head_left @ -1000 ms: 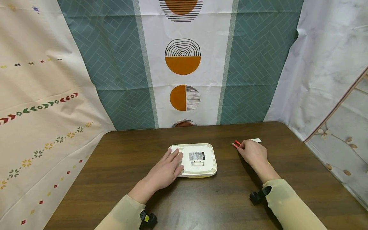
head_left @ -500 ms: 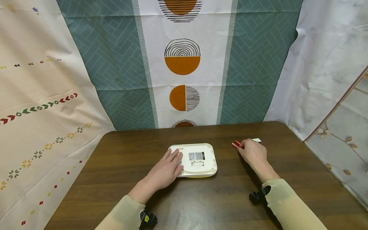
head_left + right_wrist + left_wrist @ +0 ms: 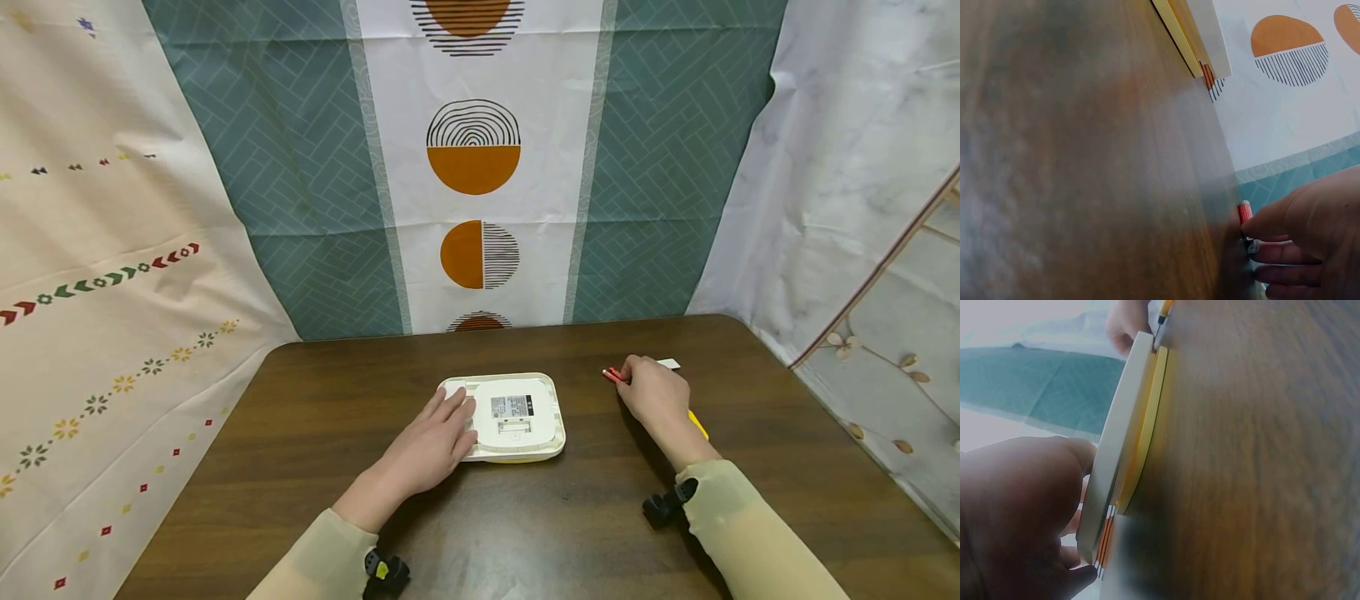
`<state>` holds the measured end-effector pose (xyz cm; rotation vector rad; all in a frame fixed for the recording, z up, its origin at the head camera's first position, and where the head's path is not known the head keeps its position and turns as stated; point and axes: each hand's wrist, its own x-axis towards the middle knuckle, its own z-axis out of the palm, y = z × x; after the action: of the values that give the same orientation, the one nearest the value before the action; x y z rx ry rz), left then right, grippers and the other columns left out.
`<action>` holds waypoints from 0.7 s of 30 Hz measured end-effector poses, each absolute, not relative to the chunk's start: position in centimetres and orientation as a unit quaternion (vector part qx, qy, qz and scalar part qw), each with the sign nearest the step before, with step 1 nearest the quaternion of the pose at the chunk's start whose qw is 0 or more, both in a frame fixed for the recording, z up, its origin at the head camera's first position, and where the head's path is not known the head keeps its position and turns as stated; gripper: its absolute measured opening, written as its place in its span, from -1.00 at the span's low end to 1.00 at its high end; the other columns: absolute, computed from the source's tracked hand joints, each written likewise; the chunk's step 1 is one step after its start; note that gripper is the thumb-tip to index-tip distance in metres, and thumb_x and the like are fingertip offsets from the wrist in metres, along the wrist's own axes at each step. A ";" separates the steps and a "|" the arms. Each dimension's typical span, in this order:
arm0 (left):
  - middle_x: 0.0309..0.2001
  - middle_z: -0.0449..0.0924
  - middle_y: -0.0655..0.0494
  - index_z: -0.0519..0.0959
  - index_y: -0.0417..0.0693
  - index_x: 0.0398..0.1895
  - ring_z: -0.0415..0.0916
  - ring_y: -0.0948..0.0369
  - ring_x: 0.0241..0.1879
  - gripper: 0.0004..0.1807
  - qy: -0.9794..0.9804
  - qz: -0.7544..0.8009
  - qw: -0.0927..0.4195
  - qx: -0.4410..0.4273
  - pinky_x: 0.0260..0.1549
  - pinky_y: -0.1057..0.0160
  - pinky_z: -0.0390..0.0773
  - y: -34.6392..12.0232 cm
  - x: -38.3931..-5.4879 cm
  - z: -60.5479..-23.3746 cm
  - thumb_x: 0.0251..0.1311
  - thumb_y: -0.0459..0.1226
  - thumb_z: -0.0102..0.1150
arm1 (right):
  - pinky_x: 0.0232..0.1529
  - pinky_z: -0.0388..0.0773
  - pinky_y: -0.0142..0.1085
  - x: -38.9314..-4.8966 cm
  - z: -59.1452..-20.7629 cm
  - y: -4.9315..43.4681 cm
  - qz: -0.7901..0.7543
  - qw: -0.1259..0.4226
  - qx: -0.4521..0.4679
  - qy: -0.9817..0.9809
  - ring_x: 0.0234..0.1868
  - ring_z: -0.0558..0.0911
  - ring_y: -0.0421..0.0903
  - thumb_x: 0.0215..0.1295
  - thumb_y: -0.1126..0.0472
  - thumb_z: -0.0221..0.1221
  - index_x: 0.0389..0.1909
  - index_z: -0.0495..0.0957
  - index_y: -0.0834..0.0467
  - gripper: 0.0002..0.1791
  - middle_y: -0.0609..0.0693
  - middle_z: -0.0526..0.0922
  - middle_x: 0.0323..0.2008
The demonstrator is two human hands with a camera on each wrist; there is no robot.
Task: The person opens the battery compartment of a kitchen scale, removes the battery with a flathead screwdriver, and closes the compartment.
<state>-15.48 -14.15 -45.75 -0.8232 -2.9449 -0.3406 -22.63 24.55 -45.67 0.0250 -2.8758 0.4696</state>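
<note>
A white, rounded flat device (image 3: 551, 425) lies on the table, its labelled side with a small slot facing up. The left wrist view shows its rim (image 3: 1110, 437) above a yellow lower layer (image 3: 1147, 431). My left hand (image 3: 431, 437) rests on the device's left part with fingers extended. To the right, my right hand (image 3: 654, 396) pinches red batteries (image 3: 612, 375) at the table surface; in the right wrist view the thumb touches one red battery (image 3: 1245, 211). The fingers partly hide the batteries.
A small white flat piece (image 3: 669, 364) lies just beyond the right hand. By the right wrist is a yellow handle (image 3: 699, 423), seen in the left wrist view as a screwdriver-like tool (image 3: 1165, 309). Patterned cloths hang behind the brown table (image 3: 360, 367).
The right hand has shifted slightly left, and the red batteries have come closer together. More of the yellow handle shows beside the right wrist. The left hand and device stay put.
</note>
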 end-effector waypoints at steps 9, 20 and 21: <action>0.71 0.20 -0.19 0.34 -0.21 0.69 0.00 -0.23 0.72 -0.34 -0.957 -0.108 0.032 -0.268 0.66 -0.14 0.11 -14.1 -15.5 -45.7 0.75 -0.02 0.01 | -0.44 0.60 0.09 -22.6 -45.6 24.4 0.151 0.107 0.001 -0.983 -0.40 0.62 0.12 0.39 0.19 0.37 -0.37 0.61 0.14 -0.83 0.08 0.62 -0.39; 0.71 0.21 -0.18 0.34 -0.20 0.69 0.00 -0.23 0.72 -0.34 -0.957 -0.108 0.034 -0.267 0.66 -0.15 0.13 -14.2 -15.5 -45.8 0.75 -0.01 0.00 | -0.45 0.58 0.04 -22.6 -45.8 24.4 0.149 0.105 0.005 -0.983 -0.42 0.58 0.08 0.40 0.20 0.38 -0.40 0.59 0.15 -0.79 0.08 0.60 -0.42; 0.70 0.21 -0.19 0.34 -0.20 0.69 0.00 -0.23 0.72 -0.34 -0.957 -0.109 0.034 -0.267 0.66 -0.15 0.13 -14.2 -15.5 -45.8 0.75 -0.01 0.01 | -0.44 0.58 0.04 -22.6 -45.8 24.5 0.149 0.105 0.005 -0.983 -0.42 0.58 0.08 0.40 0.20 0.38 -0.40 0.59 0.15 -0.79 0.08 0.60 -0.42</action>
<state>-15.53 -14.17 -45.84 -0.8207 -2.9422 -0.3342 -22.55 24.46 -45.76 0.0162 -2.8989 0.4395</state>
